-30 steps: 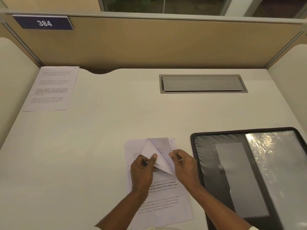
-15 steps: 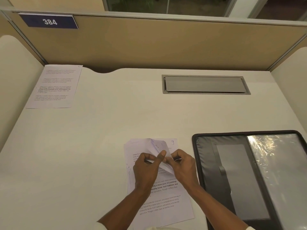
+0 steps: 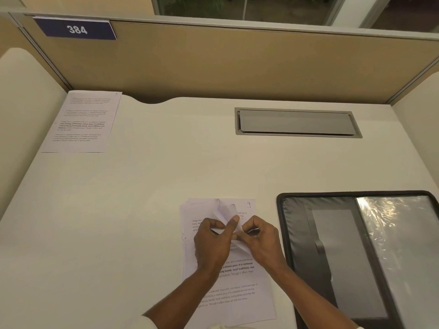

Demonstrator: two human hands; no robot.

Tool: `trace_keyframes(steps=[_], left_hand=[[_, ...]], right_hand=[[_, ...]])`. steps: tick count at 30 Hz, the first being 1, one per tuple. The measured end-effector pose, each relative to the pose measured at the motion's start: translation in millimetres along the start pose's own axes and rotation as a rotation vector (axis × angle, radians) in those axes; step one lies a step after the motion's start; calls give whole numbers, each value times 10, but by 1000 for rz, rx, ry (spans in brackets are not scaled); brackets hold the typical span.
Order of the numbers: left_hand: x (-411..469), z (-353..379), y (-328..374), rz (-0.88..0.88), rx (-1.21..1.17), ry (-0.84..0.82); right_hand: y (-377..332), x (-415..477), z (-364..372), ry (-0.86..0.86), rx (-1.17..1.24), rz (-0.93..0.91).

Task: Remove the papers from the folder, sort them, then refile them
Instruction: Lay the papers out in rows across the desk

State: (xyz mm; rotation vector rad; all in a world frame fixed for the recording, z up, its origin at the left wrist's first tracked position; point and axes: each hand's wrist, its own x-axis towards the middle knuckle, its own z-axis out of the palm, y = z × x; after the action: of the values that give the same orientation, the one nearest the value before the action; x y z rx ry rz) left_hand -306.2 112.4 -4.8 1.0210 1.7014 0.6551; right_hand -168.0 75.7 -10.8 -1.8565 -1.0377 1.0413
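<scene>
We see both hands meeting over the upper half of the stack of papers (image 3: 228, 293), close enough that they touch. The left hand (image 3: 212, 241) has its fingers curled under and its thumb stretched upward, pinching the top sheet (image 3: 228, 210) where it is folded back. The right hand (image 3: 260, 238) is curled too, its fingertips nipping the same sheet's edge just beside the left thumb. Between them the sheet's upper part is lifted and rolled back toward the person, showing its blank underside, while its lower part lies flat under the wrists. We can read a handwritten 9 (image 3: 248, 204) in the top right corner of the page uncovered beneath. The stack lies on the worktop (image 3: 142, 198) near its front edge, printed side up, slightly fanned at its left edge, with both forearms crossing its lower half. Just beside it on the right the black folder (image 3: 332, 257) lies open and flat, apart from the papers by a narrow strip of worktop, and a shiny plastic sleeve (image 3: 403, 233) covers its right part. Well apart, at the far left corner, a single sheet (image 3: 83, 122) of printed text lies flat. A grey hatch (image 3: 297, 122) is set into the worktop at the far right, and behind it stands a tan partition (image 3: 237, 62) carrying a blue number plate (image 3: 77, 29) that reads 384.
</scene>
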Motion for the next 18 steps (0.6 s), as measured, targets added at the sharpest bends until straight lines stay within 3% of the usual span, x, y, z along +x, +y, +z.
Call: trace_keyframes(steps=[14,18], left_hand=[[7,-11,-47,0,-56,-32],[-15,-83,-28,-6,-117,-52]], right_hand=[[132,17,-37,63,-18,33],[290,102,-53,162,-202,17]])
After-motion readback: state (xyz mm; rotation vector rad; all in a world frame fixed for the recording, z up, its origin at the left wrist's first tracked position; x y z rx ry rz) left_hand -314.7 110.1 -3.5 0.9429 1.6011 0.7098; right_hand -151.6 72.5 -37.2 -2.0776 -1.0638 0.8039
